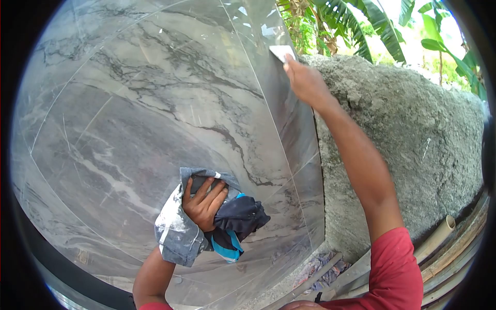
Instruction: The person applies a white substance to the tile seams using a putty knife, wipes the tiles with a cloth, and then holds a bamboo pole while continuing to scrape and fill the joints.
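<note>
Left hand [204,204]: laid over a bunched grey cloth [175,232] against the marbled tiles [129,144], fingers spread and slightly bent; cannot tell whether clenched on the fabric or only pressing down.
Grey cloth: bundled low on the tiled face, around and beneath the left hand, smeared with white on one side (paint or powder, hard to say which).
Dark cloth with blue panels [242,216]: bunched just to the right of the left fingers, touching the grey fabric.
Right hand [305,80]: reaching far up, well apart from the left, clamped on a flat white piece [281,51].
White piece: set near the upper right edge of the tiles, beyond the long joint line.
Rough grey wall [403,124]: bordering the tiles on the right, behind the outstretched arm.
Banana leaves [382,31]: hanging above the wall, brightly lit.
Bamboo poles [436,238]: lying at lower right, beside the red sleeve [395,263].
</note>
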Available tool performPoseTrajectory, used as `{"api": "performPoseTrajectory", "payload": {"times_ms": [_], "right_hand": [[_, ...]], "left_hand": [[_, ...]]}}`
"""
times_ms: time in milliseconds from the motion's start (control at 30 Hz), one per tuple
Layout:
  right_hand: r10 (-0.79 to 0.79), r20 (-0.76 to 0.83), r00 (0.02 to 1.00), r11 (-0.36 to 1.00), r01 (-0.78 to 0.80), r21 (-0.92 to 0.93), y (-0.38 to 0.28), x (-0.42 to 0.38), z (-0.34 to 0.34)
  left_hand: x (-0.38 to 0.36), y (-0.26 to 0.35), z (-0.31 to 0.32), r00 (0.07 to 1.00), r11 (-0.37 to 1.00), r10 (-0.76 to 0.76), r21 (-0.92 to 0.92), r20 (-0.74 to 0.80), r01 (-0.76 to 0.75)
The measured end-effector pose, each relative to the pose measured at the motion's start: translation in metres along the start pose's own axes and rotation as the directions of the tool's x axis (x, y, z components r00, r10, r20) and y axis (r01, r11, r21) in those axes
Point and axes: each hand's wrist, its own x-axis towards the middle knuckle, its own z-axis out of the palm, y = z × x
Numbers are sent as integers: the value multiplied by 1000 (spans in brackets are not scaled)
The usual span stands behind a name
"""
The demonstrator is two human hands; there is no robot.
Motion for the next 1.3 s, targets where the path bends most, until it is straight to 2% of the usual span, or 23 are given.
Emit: {"api": "performPoseTrajectory", "payload": {"times_ms": [100, 133, 167, 267, 367, 400, 467, 500, 600, 767, 833, 867, 900, 933, 967, 1000, 1067, 1100, 1167, 1200, 1233, 1267, 1300], "right_hand": [[-126, -113, 986, 992, 124, -24, 1, 97, -20], [-127, -89, 988, 992, 127, -11, 3, 108, -24], [-128, -62, 990, 992, 129, 2, 5, 114, -27], [-131, -20, 991, 990, 130, -48, -15, 59, -26], [-121, -27, 992, 992, 119, -45, -26, 64, -29], [-191, -90, 977, 980, 185, -72, -15, 93, -19], [-217, -104, 971, 974, 208, -92, -20, 149, -31], [-308, -191, 932, 945, 277, -174, -16, 175, -32], [-313, -178, 933, 938, 275, -210, -16, 185, -38], [-141, -108, 984, 989, 145, 29, -22, 59, -11], [-86, -87, 992, 993, 92, 68, 1, 3, 18], [-62, -29, 998, 997, 63, 43, -2, -42, 22], [16, 130, 991, 997, -25, 71, -9, -90, 19], [24, 222, 975, 989, -56, 137, -8, -138, 20], [121, 296, 948, 938, -207, 279, -8, -187, 18], [137, 242, 961, 907, -220, 359, 1, -238, 24], [387, 475, 790, 782, -554, 285, -15, -315, -4], [397, 460, 794, 784, -554, 281, -7, -363, -1], [463, 615, 637, 722, -674, 154, -9, -429, -18], [487, 612, 623, 711, -690, 136, -11, -446, -26], [486, 681, 548, 688, -720, 89, -15, -467, -38], [489, 739, 464, 659, -751, 36, -20, -486, -53], [536, 721, 439, 630, -777, 5, -20, -502, -63]], "left_hand": [[1, 1, -1, 1000, 1000, -2, -13, -8, 2], [1, 0, -1, 1000, 1000, 4, -15, -1, -4], [0, -1, -2, 1000, 1000, 9, -20, 8, -9], [-2, 1, 0, 1000, 999, -13, -51, -22, 12], [0, -2, 2, 1000, 1000, 6, -15, -19, -7], [-2, -2, 2, 1000, 999, 28, 22, 2, -28], [-3, 0, 1, 1000, 1000, 6, -9, -1, -6], [-2, 0, 2, 1000, 999, -8, -39, -17, 8], [-3, -2, 4, 999, 1000, 22, 6, -33, -22], [-3, 0, 5, 998, 999, -10, -32, -59, 8], [-2, 0, 2, 996, 999, -29, -39, -87, 26], [3, 0, -1, 995, 999, -49, -2, -89, 49], [9, 1, -5, 993, 997, -70, 37, -90, 74], [20, -1, -10, 991, 995, -89, 40, -100, 93], [34, -8, -12, 987, 993, -106, 36, -124, 111], [56, -17, -16, 976, 994, -101, 29, -191, 109], [105, -36, -29, 961, 995, -85, 28, -262, 95], [133, -50, -39, 959, 996, -70, 42, -276, 85], [195, -76, -54, 960, 983, -86, 132, -268, 125], [225, -90, -62, 952, 969, -132, 167, -276, 183], [256, -97, -65, 944, 955, -169, 188, -282, 228], [281, -100, -64, 918, 947, -189, 183, -349, 265], [299, -101, -60, 883, 936, -212, 172, -420, 307]]}}
